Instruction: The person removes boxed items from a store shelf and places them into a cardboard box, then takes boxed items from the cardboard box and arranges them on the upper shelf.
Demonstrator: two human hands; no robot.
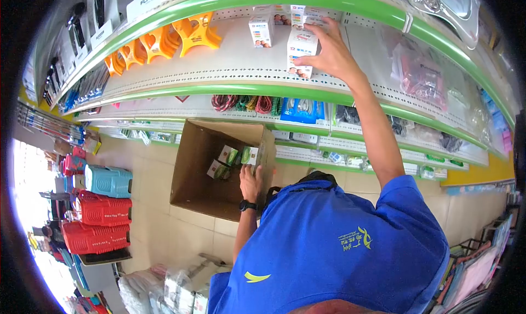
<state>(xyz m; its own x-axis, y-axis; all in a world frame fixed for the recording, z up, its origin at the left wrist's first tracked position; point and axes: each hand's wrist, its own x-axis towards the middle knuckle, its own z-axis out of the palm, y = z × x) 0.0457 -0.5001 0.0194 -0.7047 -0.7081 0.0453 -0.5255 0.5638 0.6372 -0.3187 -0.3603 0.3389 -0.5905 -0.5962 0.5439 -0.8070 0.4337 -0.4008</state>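
My right hand (324, 52) reaches up to the shelf, thumb and fingers spread wide around the near side of a white carton (302, 46) with face pictures. This carton stands on the shelf, and the hand touches its side. More of the same cartons stand behind it and to its left (261, 30). Lower down, my left hand (250, 181), a black watch on its wrist, is inside an open cardboard box (200, 190). Its bent fingers are at the end of a small green-and-white box (249, 155). Other small boxes (221, 170) lie beside it.
Orange holders (195, 34) stand left on the same green-edged shelf (241, 90). Coiled ropes (263, 104) and a blue pack (301, 110) are on the level below. Red (104, 209) and turquoise baskets (109, 181) stand at the left. Pink packages (422, 81) lie on the shelf's right.
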